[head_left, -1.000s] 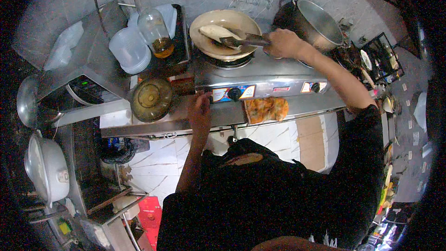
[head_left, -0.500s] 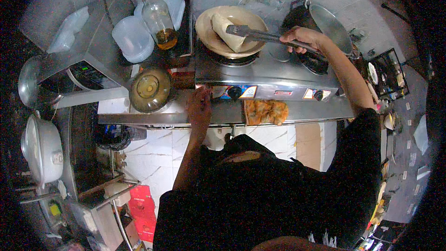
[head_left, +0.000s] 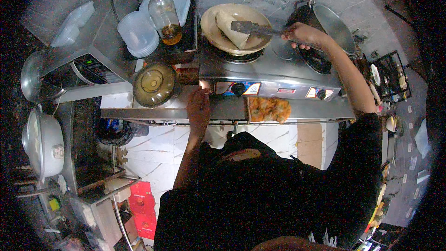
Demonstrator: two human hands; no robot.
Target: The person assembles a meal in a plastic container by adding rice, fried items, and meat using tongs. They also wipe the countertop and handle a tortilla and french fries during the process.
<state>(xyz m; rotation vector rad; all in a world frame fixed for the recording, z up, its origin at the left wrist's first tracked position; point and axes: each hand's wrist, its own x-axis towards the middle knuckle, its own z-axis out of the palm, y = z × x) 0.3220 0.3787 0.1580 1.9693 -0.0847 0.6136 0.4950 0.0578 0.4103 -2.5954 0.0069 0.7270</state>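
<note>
Shifted since a second ago, the wrap (head_left: 236, 38) is now lying at a steeper slant inside the pan (head_left: 206, 30), running from upper left to lower right with more of its pale side showing, while the right hand (head_left: 302, 35) is holding the tongs (head_left: 267, 30) farther out from the rim. The counter (head_left: 227, 107) is bearing the stove (head_left: 283, 74), whose panel is facing the person, presumably so its controls are staying within easy reach. Beyond the right hand, the pot (head_left: 334, 23) is standing near the wall, seemingly out of the way. The pan is sitting over the left burner (head_left: 239, 58); whether a flame is burning there cannot be told. Its sloping wall is probably helping to keep the wrap inside. To the left, the lid (head_left: 154, 85) is resting beside the stove, and the bottle (head_left: 162, 14) is standing behind it with amber liquid low inside. The cloth (head_left: 269, 110) is lying at the counter's front, perhaps to be handy for wiping or for hot rims. The right hand is gripping the tongs well back, likely for keeping fingers off the heat, and their tip is resting across the wrap's upper right side. The left hand (head_left: 199, 104) is reaching to the stove's front left corner, fingers curling; whether it is holding anything there cannot be told. Smallest, the knob (head_left: 238, 89) is sitting just right of that hand, apart from it.
</note>
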